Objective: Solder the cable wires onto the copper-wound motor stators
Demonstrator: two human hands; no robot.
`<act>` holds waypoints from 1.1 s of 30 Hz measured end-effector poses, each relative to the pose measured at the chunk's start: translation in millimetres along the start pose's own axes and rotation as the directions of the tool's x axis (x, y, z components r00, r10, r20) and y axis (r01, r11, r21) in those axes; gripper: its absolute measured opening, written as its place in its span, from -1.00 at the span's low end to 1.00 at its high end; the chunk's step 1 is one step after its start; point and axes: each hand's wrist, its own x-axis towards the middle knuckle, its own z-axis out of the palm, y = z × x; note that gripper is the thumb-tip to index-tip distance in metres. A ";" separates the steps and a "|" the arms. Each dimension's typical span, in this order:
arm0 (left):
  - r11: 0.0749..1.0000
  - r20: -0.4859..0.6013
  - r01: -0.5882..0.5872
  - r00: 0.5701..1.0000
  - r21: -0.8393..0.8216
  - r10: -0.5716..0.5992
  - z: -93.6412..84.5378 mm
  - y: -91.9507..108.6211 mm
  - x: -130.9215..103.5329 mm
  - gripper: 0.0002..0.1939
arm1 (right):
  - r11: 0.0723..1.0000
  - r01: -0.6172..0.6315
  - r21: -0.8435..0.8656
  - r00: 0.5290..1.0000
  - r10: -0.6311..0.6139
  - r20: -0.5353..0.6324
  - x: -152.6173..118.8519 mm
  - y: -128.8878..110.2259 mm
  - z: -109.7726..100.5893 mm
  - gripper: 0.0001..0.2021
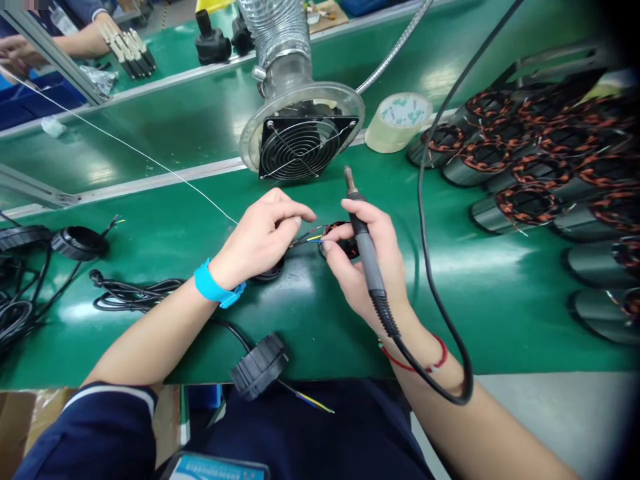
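Inward, hands (263, 235) angle toward coloured wires (313, 238); right grips soldering iron (367, 257).

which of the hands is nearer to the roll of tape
Right. The right hand, holding the soldering iron, is just in front of the roll of tape, slightly to its left. The left hand is farther left, in front of the fan.

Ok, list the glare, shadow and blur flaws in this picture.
Head view: white glare patches on the green table, left and right; head view: black shading down the right edge, nearby metal cylinders rather soft; head view: faint streak beside the black cable, shadow or reflection.
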 end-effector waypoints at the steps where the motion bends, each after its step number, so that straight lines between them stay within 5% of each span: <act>1: 0.999 0.006 -0.031 1.000 0.018 0.031 -0.3 3.1 -1.9 -0.73 | 0.999 0.002 0.035 1.000 -0.002 -0.002 0.6 0.7 0.2 -0.53; 9: 1.000 0.059 -0.005 0.998 -0.013 0.006 3.3 17.6 -11.7 -0.90 | 0.992 0.015 0.122 1.000 -0.013 -0.013 1.5 6.1 1.3 -0.49; 15: 0.915 0.037 0.111 0.994 -0.387 -0.104 13.3 1.1 -5.6 -0.83 | 0.993 0.020 0.120 1.000 -0.019 -0.010 0.0 6.9 0.2 -0.49; 17: 0.906 0.038 0.144 0.989 -0.398 -0.140 14.5 0.9 -6.3 -0.86 | 0.994 0.021 0.110 1.000 -0.019 -0.017 -0.1 6.8 0.4 -0.50; 26: 0.997 0.024 0.003 1.000 -0.073 -0.001 17.1 14.5 -15.9 -0.70 | 0.992 0.077 0.099 0.997 -0.077 -0.004 0.8 6.8 -0.4 -0.52; 33: 0.930 0.056 -0.213 0.977 0.300 0.206 18.5 8.7 -17.3 -0.87 | 0.988 0.055 0.148 0.998 -0.051 -0.027 1.1 8.1 0.3 -0.55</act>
